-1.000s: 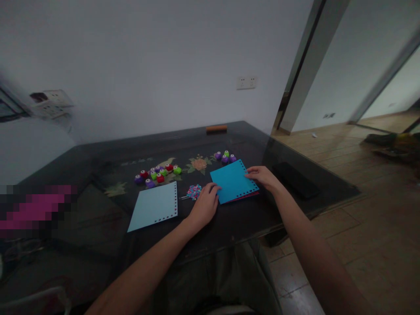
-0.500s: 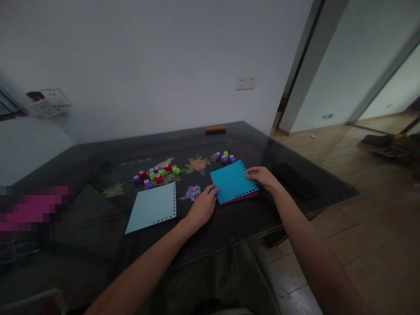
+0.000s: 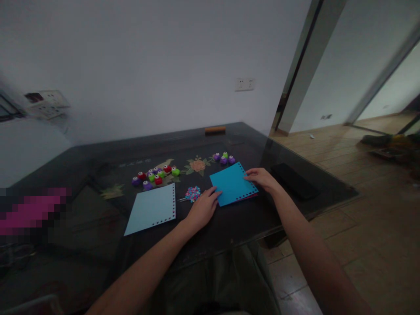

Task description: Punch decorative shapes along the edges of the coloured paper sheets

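A bright blue sheet (image 3: 232, 183) with punched holes along its edges lies on a red sheet (image 3: 250, 197) that peeks out below it. My left hand (image 3: 201, 207) rests on the table with its fingertips at the blue sheet's near left corner. My right hand (image 3: 261, 178) lies flat on the sheet's right edge. A pale blue punched sheet (image 3: 152, 208) lies to the left. Between the two sheets is a small heap of coloured paper bits (image 3: 192, 193).
Several small red, green and purple punches (image 3: 153, 176) sit behind the pale sheet, a few more punches (image 3: 224, 158) behind the blue one. The dark glass table (image 3: 98, 175) has an orange bar (image 3: 215, 129) at its far edge. Wooden floor lies to the right.
Both hands stay on the blue sheet. The sheet has shifted slightly, so less of the red one shows beneath it.
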Motion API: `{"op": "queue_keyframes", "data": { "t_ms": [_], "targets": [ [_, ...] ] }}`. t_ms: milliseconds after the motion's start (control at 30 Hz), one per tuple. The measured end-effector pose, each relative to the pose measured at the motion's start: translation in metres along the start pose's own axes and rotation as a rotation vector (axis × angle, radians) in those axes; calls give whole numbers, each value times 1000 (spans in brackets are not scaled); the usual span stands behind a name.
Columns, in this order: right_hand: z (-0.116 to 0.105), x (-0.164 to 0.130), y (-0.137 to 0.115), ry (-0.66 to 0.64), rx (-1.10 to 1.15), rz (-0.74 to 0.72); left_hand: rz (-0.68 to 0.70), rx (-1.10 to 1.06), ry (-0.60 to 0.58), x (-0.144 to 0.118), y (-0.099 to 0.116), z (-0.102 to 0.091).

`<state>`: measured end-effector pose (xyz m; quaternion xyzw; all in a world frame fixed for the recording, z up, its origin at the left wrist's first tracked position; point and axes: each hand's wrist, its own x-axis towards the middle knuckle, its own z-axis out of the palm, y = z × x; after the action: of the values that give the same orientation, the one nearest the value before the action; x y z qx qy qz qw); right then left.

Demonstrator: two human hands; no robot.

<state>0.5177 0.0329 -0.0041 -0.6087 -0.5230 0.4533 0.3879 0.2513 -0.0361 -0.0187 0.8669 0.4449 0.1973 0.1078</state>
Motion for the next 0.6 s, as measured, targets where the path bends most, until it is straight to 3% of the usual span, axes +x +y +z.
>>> {"op": "queue_keyframes", "data": {
  "t_ms": [367,600],
  "targets": [
    [0,-4,-5,26,-11,-3,19,39,-6,-1,-1,1],
    [-7,4,2,170,-48,-48,29,15,10,0,-3,4]
  ]
}}
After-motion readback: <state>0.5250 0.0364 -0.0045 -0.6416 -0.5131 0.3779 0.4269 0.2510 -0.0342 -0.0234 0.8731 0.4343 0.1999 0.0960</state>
